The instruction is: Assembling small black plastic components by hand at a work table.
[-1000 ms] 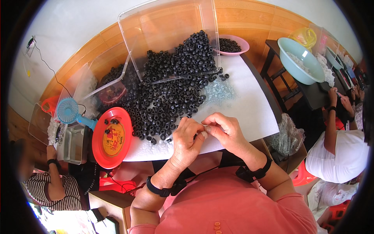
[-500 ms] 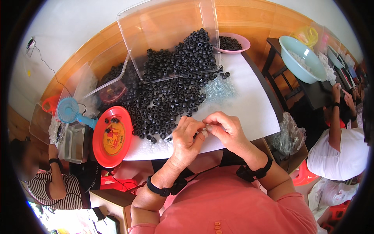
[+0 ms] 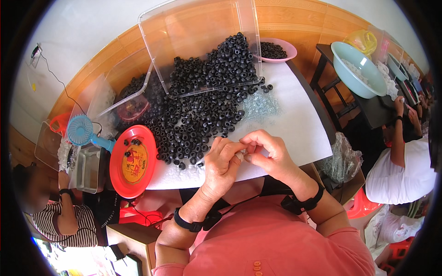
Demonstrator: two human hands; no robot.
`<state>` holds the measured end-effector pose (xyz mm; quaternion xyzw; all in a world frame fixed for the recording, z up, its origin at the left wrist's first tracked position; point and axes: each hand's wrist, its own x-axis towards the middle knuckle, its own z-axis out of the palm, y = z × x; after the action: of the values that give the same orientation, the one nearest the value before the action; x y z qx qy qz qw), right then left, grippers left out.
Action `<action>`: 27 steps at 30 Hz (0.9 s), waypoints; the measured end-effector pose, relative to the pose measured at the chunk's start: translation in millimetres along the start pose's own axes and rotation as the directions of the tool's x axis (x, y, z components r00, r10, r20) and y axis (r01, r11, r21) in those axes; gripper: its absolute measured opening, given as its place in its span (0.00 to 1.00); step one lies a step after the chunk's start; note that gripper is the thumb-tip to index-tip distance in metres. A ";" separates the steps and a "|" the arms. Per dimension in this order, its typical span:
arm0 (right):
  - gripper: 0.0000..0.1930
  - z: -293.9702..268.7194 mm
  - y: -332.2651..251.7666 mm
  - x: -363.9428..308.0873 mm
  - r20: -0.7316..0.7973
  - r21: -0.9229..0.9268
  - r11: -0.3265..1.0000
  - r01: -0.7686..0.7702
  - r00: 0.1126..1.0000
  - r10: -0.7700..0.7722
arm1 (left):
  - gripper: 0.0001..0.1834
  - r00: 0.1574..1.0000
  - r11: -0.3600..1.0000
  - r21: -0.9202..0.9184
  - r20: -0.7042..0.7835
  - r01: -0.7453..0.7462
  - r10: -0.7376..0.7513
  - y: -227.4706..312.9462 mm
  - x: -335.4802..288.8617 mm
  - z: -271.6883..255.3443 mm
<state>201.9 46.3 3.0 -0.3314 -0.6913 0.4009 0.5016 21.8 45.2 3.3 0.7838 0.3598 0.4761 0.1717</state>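
Note:
Over the near edge of the white-covered table (image 3: 306, 115), my two hands meet with their fingertips together. My left hand (image 3: 221, 162) is closed in a pinch, its thumb and forefinger pressed round something small and pale that the fingers mostly hide. From the other side, my right hand (image 3: 271, 156) pinches at the same spot, its thumb below and its fingers curled above. Just beyond my left hand spreads a heap of small black hollow plastic pieces (image 3: 186, 133). Small clear, glassy bits (image 3: 260, 106) lie scattered to the right of the heap.
A clear plastic bin (image 3: 202, 27) lies tipped toward me, spilling black pieces. A red plate (image 3: 117, 172) holds several more, beside a blue fan (image 3: 80, 129). Behind stands a pink bowl (image 3: 291, 51); a light-blue basin (image 3: 343, 64) is at right. People work on both sides.
My right thumb has shifted down slightly, and a gap shows between it and my right fingers. My left hand has barely moved.

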 end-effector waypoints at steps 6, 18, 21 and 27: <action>0.16 -0.5 0.0 0.3 0.010 -0.031 0.999 0.031 0.999 -0.030 | 0.12 0.995 0.995 -0.034 -0.013 0.093 -0.094 -0.5 -3.7 0.1; 0.14 0.0 0.5 0.5 0.000 -0.026 0.999 0.023 1.000 -0.023 | 0.09 0.996 0.995 -0.028 -0.020 0.091 -0.091 0.9 -2.2 0.0; 0.12 0.2 -0.5 0.5 -0.001 -0.037 0.999 0.012 1.000 -0.012 | 0.11 0.995 0.995 -0.039 -0.027 0.093 -0.094 1.6 -2.6 0.4; 0.10 0.1 -1.1 0.6 -0.001 -0.061 0.998 0.003 1.000 -0.003 | 0.10 0.998 0.999 -0.028 -0.031 0.047 -0.048 0.0 -3.0 0.5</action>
<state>201.6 46.2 4.3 -0.3457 -0.7034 0.3786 0.4924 21.3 43.1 1.2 0.7650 0.3747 0.4891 0.1878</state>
